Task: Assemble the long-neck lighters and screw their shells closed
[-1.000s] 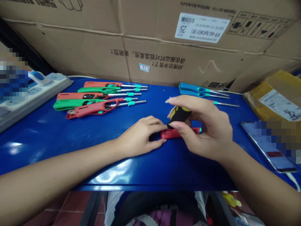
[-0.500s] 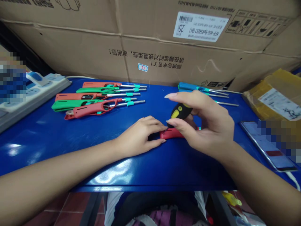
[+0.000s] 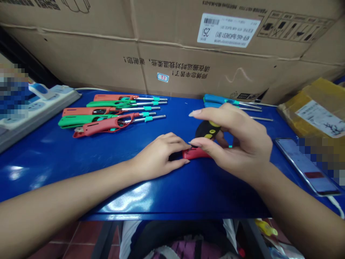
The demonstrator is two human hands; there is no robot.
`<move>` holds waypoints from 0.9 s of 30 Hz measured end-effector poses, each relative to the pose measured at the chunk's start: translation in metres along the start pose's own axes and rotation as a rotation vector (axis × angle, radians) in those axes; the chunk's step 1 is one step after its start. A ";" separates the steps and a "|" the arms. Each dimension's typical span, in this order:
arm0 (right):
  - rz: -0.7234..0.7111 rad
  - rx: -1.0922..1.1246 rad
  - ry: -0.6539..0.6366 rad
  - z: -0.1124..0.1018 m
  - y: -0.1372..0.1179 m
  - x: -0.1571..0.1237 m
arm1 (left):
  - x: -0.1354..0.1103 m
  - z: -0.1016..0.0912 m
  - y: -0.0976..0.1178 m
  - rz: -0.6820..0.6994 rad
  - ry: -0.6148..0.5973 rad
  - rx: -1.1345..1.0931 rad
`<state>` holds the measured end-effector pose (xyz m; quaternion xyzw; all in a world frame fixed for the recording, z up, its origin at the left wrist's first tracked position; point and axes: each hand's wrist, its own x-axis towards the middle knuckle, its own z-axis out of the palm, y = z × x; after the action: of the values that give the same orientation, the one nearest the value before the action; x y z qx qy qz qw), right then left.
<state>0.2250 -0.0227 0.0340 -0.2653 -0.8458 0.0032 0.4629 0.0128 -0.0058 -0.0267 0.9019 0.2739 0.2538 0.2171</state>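
A red gas lighter [image 3: 196, 153] lies on the blue tabletop in front of me, partly covered by my right hand. My left hand [image 3: 164, 156] has the lighter's left end between thumb and fingers and rests on the table. Above the lighter, my right hand [image 3: 239, 144] is closed around the black and yellow handle of a stubby screwdriver [image 3: 207, 130]. The screwdriver's tip is hidden, so I cannot see where it meets the lighter. A small turquoise piece [image 3: 230, 146] shows past my right fingers.
Several red and green lighters [image 3: 101, 126] lie in a row at back left, blue ones [image 3: 215, 99] at back right. A cardboard box [image 3: 172, 43] stands behind. A power strip [image 3: 40, 108] is left; a phone [image 3: 304, 165] and a yellow-taped package [image 3: 309, 108] are right.
The screwdriver's handle has turned within my right fingers; its yellow marks sit differently. My left hand and the red lighter have stayed in place.
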 end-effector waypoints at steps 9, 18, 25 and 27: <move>-0.044 0.045 -0.078 -0.003 -0.004 0.002 | 0.001 0.000 0.000 -0.015 -0.007 -0.035; 0.050 0.068 -0.133 0.000 -0.011 0.000 | 0.001 -0.001 0.000 -0.011 -0.019 -0.041; 0.011 -0.067 -0.005 0.002 -0.006 0.001 | 0.000 0.001 0.000 -0.025 0.007 0.025; 0.065 -0.017 -0.067 0.001 -0.005 0.000 | 0.001 0.000 -0.001 -0.017 -0.003 0.021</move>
<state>0.2220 -0.0266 0.0343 -0.2965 -0.8518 0.0199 0.4315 0.0132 -0.0049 -0.0270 0.9022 0.2838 0.2478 0.2099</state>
